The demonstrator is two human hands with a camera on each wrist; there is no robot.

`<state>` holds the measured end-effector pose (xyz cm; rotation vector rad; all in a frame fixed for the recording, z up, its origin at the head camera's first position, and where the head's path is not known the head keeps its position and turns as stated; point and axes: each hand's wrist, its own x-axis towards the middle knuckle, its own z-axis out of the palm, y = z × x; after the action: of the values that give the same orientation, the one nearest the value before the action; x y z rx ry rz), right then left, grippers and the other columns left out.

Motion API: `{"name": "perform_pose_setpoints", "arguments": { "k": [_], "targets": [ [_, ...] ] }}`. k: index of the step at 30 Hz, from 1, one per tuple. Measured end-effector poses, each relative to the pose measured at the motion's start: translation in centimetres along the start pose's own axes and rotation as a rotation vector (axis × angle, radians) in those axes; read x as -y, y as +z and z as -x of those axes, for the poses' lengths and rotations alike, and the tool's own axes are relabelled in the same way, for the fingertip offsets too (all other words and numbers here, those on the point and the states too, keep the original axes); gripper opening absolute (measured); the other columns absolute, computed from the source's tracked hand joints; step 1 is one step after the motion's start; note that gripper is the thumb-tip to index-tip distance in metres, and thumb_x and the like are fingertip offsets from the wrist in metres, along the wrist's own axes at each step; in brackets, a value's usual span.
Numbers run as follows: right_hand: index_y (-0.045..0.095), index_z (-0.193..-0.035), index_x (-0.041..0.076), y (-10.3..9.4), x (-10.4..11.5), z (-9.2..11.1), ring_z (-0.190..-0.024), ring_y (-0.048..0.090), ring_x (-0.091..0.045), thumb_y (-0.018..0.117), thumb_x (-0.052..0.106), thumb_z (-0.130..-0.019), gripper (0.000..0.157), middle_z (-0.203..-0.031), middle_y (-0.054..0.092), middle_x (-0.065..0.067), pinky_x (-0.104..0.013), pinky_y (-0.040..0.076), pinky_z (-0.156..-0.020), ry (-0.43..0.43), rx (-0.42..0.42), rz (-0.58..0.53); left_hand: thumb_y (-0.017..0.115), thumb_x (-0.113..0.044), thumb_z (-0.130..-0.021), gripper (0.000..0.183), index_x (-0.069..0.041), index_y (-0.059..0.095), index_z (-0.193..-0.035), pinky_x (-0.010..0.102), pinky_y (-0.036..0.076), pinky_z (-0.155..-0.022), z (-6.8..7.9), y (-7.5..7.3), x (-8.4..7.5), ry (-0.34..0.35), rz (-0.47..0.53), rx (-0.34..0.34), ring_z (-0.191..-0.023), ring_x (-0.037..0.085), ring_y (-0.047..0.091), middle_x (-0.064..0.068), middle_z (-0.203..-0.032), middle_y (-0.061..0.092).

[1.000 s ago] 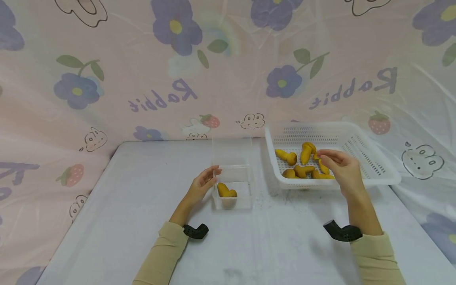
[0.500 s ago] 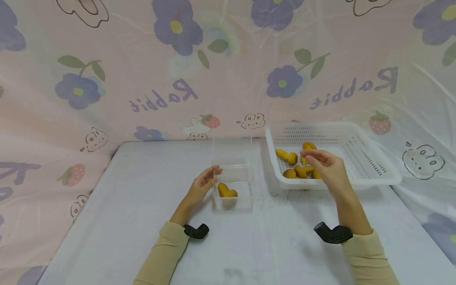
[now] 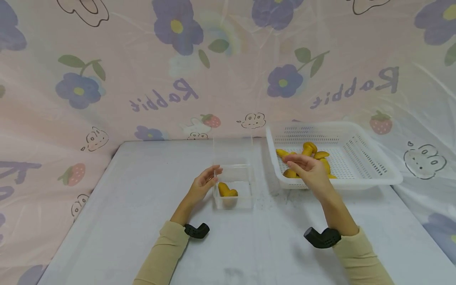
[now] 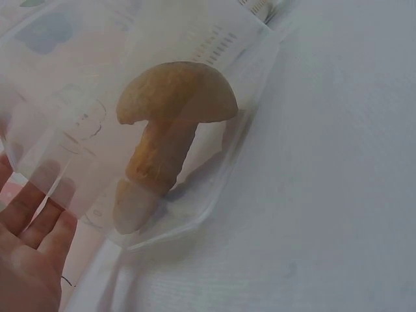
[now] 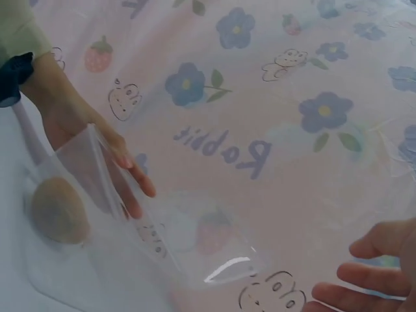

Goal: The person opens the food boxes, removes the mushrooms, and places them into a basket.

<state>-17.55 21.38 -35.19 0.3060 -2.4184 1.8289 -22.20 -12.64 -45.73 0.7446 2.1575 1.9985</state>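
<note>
A clear plastic box, its lid raised at the back, stands mid-table with one yellow-brown mushroom lying inside. My left hand rests against the box's left side, fingers fairly straight. Through the wall, the left wrist view shows the mushroom's broad cap and stem. My right hand is over the front left of a white slotted basket, partly covering the several yellow mushrooms there. In the right wrist view its thumb and fingers are apart, with nothing between them.
White cloth covers the table. A printed curtain with flowers and rabbits hangs right behind it. The basket's front rim rises between its mushrooms and the near part of the table.
My right hand has moved left across the basket, uncovering mushrooms on the right and covering ones on the left. My left hand and the box have stayed in place.
</note>
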Motion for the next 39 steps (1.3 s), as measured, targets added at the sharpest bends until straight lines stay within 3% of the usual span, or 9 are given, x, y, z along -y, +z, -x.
{"name": "perform_pose_setpoints", "arguments": {
  "k": [6, 11, 14, 18, 21, 25, 29, 33, 39],
  "targets": [
    [0.058, -0.119, -0.01, 1.6, -0.2, 0.0, -0.099, 0.062, 0.011, 0.057, 0.017, -0.097, 0.035, -0.101, 0.067, 0.027, -0.005, 0.051, -0.087, -0.031, 0.067, 0.0, 0.048, -0.008, -0.1, 0.047, 0.004, 0.035, -0.144, 0.028, 0.036, -0.117, 0.0, 0.0, -0.1, -0.007, -0.012, -0.001, -0.138, 0.043, 0.039, 0.03, -0.145, 0.044],
    [0.06, -0.119, -0.008, 3.0, -0.2, -0.1, -0.1, 0.064, 0.007, 0.059, 0.014, -0.096, 0.032, -0.102, 0.067, 0.025, -0.008, 0.052, -0.088, -0.036, 0.115, -0.001, 0.047, -0.008, -0.1, 0.047, 0.005, 0.035, -0.144, 0.011, 0.036, -0.111, 0.0, 0.0, 0.1, -0.004, -0.009, 0.001, -0.138, 0.043, 0.039, 0.03, -0.145, 0.044],
    [0.063, -0.118, -0.004, 3.9, 0.0, -0.3, -0.1, 0.063, 0.007, 0.06, 0.015, -0.095, 0.03, -0.112, 0.072, 0.004, -0.009, 0.052, -0.087, -0.02, 0.144, 0.027, 0.047, -0.009, -0.1, 0.048, 0.005, 0.035, -0.144, 0.007, 0.036, -0.108, -0.1, -0.1, 0.2, -0.002, -0.004, 0.001, -0.138, 0.043, 0.038, 0.03, -0.145, 0.044],
    [0.063, -0.118, -0.002, 5.2, 0.4, -0.5, -0.098, 0.062, 0.009, 0.059, 0.015, -0.096, 0.029, -0.121, 0.066, -0.023, -0.013, 0.054, -0.088, -0.005, 0.196, 0.089, 0.047, -0.009, -0.1, 0.048, 0.004, 0.034, -0.145, 0.006, 0.036, -0.108, -0.1, -0.1, 0.4, -0.01, 0.007, 0.001, -0.139, 0.042, 0.037, 0.029, -0.145, 0.044],
    [0.063, -0.118, -0.001, 6.0, 0.5, -0.6, -0.102, 0.066, -0.003, 0.059, 0.014, -0.095, 0.028, -0.121, 0.067, -0.022, -0.02, 0.057, -0.09, -0.014, 0.244, 0.118, 0.048, -0.01, -0.1, 0.048, 0.004, 0.034, -0.145, 0.006, 0.036, -0.107, -0.1, -0.1, 0.4, -0.014, 0.008, -0.001, -0.139, 0.042, 0.037, 0.029, -0.145, 0.044],
    [0.063, -0.118, -0.002, 7.1, 0.4, -0.9, -0.109, 0.067, -0.031, 0.059, 0.012, -0.095, 0.028, -0.12, 0.066, -0.023, -0.028, 0.058, -0.091, -0.026, 0.306, 0.104, 0.048, -0.01, -0.1, 0.049, 0.006, 0.033, -0.144, 0.005, 0.036, -0.106, -0.1, -0.1, 0.4, -0.013, 0.015, 0.001, -0.139, 0.043, 0.037, 0.03, -0.145, 0.043],
    [0.063, -0.118, -0.002, 8.1, 0.1, -1.2, -0.111, 0.065, -0.036, 0.06, 0.012, -0.095, 0.028, -0.12, 0.067, -0.022, -0.03, 0.058, -0.092, -0.03, 0.364, 0.11, 0.048, -0.009, -0.1, 0.048, 0.005, 0.034, -0.144, 0.006, 0.037, -0.107, -0.1, -0.1, 0.4, -0.018, 0.013, 0.0, -0.139, 0.042, 0.038, 0.029, -0.145, 0.044],
    [0.062, -0.12, -0.002, 8.8, -0.1, -1.6, -0.111, 0.066, -0.033, 0.06, 0.013, -0.095, 0.03, -0.12, 0.066, -0.023, -0.034, 0.058, -0.094, -0.025, 0.412, 0.123, 0.048, -0.01, -0.1, 0.047, 0.001, 0.036, -0.145, 0.015, 0.038, -0.112, -0.1, -0.1, 0.3, -0.038, 0.001, -0.006, -0.139, 0.04, 0.039, 0.027, -0.146, 0.045],
    [0.062, -0.121, -0.004, 9.6, -0.4, -2.2, -0.11, 0.066, -0.035, 0.061, 0.012, -0.094, 0.032, -0.12, 0.066, -0.027, -0.036, 0.058, -0.092, -0.092, 0.452, 0.147, 0.048, -0.012, -0.101, 0.047, -0.002, 0.037, -0.145, 0.036, 0.036, -0.117, 0.0, -0.1, 0.2, -0.06, -0.005, -0.008, -0.14, 0.039, 0.04, 0.025, -0.146, 0.045]
  ]
}}
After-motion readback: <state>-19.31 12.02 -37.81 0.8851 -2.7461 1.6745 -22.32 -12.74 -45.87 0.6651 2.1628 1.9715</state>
